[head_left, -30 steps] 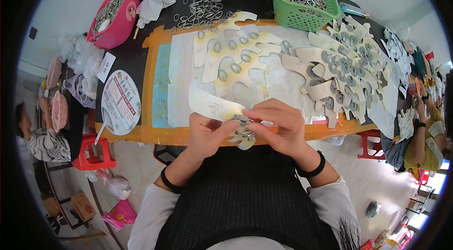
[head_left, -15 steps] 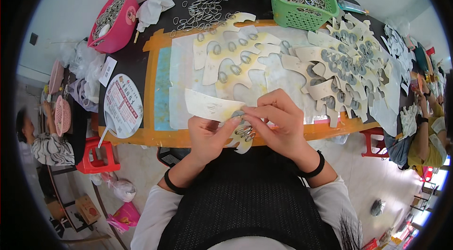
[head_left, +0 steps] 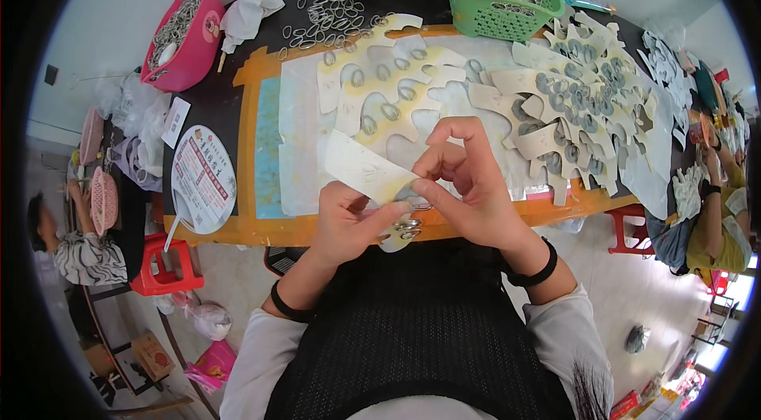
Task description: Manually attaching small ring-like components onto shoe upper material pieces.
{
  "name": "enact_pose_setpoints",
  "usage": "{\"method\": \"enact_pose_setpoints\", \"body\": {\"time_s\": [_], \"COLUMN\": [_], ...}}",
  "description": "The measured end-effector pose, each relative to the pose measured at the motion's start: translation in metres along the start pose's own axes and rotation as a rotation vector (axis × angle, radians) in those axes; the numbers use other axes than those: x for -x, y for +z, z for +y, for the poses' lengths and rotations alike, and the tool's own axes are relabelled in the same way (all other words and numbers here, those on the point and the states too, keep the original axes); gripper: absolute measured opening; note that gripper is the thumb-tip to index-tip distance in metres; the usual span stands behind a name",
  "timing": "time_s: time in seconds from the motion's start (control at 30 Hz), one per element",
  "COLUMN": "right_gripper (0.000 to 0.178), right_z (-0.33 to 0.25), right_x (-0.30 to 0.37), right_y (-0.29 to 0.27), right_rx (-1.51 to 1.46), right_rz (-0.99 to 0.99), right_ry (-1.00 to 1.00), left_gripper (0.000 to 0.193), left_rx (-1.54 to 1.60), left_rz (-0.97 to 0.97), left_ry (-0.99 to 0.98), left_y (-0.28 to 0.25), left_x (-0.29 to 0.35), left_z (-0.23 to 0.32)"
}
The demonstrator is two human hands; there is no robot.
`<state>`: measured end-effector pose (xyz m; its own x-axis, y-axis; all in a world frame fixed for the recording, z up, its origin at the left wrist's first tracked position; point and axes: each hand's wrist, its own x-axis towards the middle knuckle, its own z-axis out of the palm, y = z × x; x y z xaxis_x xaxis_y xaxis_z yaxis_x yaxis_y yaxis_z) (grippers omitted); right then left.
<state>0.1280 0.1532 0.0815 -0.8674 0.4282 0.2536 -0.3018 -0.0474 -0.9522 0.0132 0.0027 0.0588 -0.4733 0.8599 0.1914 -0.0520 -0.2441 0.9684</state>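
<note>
Close in front of me, both hands hold a cream-coloured cut piece [head_left: 361, 164] of flat sheet material, with a wide end up to the left. My left hand [head_left: 349, 218] is closed, its thumb pressing the piece from the near side. My right hand [head_left: 468, 190] pinches around a grey patch in the piece's middle, its upper fingers curled and raised. Silver oval rings [head_left: 407, 228] hang on the lower part, below the thumbs. Beyond, similar cream pieces [head_left: 372, 91] with rings on them lie on white paper [head_left: 297, 135]. Fingertips partly hide the grip.
Loose rings [head_left: 333, 17] are scattered at the back. A pink basket [head_left: 186, 55] and a green basket [head_left: 507, 22] hold more rings. Many cream pieces with grey tabs [head_left: 571, 95] are heaped at right. A fan [head_left: 204, 178] lies left. Other people [head_left: 83, 250] sit at both sides.
The piece has tilted, its wide end now sloping down toward the right. My right hand has opened its upper fingers upward, while the thumb stays at the piece.
</note>
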Motion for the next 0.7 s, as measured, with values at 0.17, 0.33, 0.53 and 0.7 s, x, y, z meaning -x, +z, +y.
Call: {"method": "enact_pose_setpoints", "body": {"time_s": [0.17, 0.33, 0.53, 0.7], "right_gripper": [0.036, 0.017, 0.028, 0.034], "right_z": [0.003, -0.007, -0.009, -0.01], "right_x": [0.001, -0.009, -0.014, -0.006], "right_y": [-0.008, -0.02, -0.017, -0.017], "right_rx": [0.035, 0.007, 0.497, 0.145], "right_rz": [-0.066, -0.105, -0.303, -0.248], "right_ry": [0.03, 0.154, -0.147, 0.05], "left_gripper": [0.022, 0.019, 0.02, 0.024], "left_rx": [0.038, -0.01, 0.16, 0.076], "left_rz": [0.066, 0.11, 0.057, -0.105], "left_ry": [-0.012, -0.047, -0.119, -0.041], "left_y": [0.005, 0.005, 0.003, -0.005], "left_x": [-0.003, -0.003, -0.001, 0.0], "left_z": [-0.002, -0.003, -0.003, 0.001]}}
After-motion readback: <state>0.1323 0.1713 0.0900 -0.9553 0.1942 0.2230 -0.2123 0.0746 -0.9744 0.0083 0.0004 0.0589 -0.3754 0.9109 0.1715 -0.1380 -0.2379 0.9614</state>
